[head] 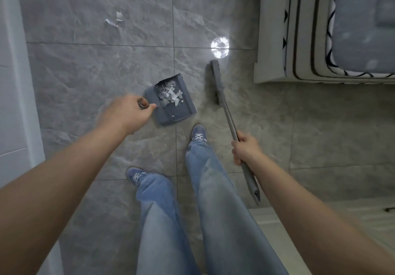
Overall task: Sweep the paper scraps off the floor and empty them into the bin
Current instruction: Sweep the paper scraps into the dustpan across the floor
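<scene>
Left hand [130, 112] grips dustpan [171, 99] handle, mostly hidden; right hand [245, 149] grips broom [222, 97].

one dustpan [171, 99], one broom [222, 95], two hands [128, 113]

No readable text, labels, brands, numbers or signs anywhere in view

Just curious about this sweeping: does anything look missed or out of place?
Yes. Two paper scraps lie on the floor far ahead of the dustpan, unswept, while the rest sit in the pan. No bin is in view.
</scene>
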Demonstrator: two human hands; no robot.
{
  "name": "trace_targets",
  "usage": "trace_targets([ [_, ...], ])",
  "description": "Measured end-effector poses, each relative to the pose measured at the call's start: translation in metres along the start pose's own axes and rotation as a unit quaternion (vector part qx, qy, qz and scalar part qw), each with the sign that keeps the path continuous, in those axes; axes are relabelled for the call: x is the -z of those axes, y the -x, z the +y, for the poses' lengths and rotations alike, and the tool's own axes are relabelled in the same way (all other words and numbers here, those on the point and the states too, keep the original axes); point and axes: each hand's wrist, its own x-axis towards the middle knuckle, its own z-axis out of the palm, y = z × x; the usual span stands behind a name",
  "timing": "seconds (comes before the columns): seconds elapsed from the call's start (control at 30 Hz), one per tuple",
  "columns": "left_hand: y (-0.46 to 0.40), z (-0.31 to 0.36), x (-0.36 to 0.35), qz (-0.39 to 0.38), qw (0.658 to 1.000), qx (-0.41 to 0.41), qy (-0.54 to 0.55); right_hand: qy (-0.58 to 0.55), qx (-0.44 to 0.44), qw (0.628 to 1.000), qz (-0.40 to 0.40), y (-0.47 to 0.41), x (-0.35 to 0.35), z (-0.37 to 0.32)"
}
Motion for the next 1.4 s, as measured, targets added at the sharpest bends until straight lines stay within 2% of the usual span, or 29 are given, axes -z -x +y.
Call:
trace_targets([
  [0.17, -0.027, 0.063, 0.001, -0.003, 1.0, -0.003, -0.013, 0.02, 0.022, 0.998, 0.056, -0.022, 0.05, -0.031],
  [0.3, -0.048, 0.102, -0.005, 0.004, 1.0, -0.008, 0.007, 0.101, 0.003, 0.991, 0.084, -0.081, 0.076, -0.086],
  [0.43, -0.068, 0.133, -0.005, 0.014, 1.0, -0.012, 0.017, 0.137, 0.016, 0.991, -0.001, -0.081, 0.067, -0.106],
  [0.53, -0.076, 0.147, -0.004, 0.015, 1.0, -0.011, 0.018, 0.066, 0.015, 0.996, -0.062, -0.066, 0.059, -0.087],
  [0.63, -0.077, 0.153, -0.006, 0.013, 0.999, 0.001, 0.035, 0.033, 0.036, 0.996, -0.079, -0.046, 0.068, -0.072],
  [0.87, -0.071, 0.16, -0.006, -0.013, 0.999, 0.04, 0.029, 0.132, 0.004, 0.99, 0.045, -0.08, 0.111, -0.117],
  [1.0, -0.069, 0.163, -0.003, -0.015, 0.999, 0.048, 0.019, 0.049, -0.017, 0.999, -0.002, -0.092, 0.119, -0.119],
  [1.13, -0.066, 0.162, -0.001, -0.019, 0.998, 0.049, 0.019, -0.067, -0.038, 0.995, -0.059, -0.055, 0.123, -0.104],
  [1.27, -0.069, 0.164, -0.002, -0.02, 0.998, 0.044, 0.032, 0.024, 0.046, 0.997, -0.051, -0.022, 0.103, -0.094],
  [1.4, -0.072, 0.162, -0.004, -0.022, 0.998, 0.048, 0.027, 0.097, 0.027, 0.995, -0.007, -0.036, 0.088, -0.111],
])
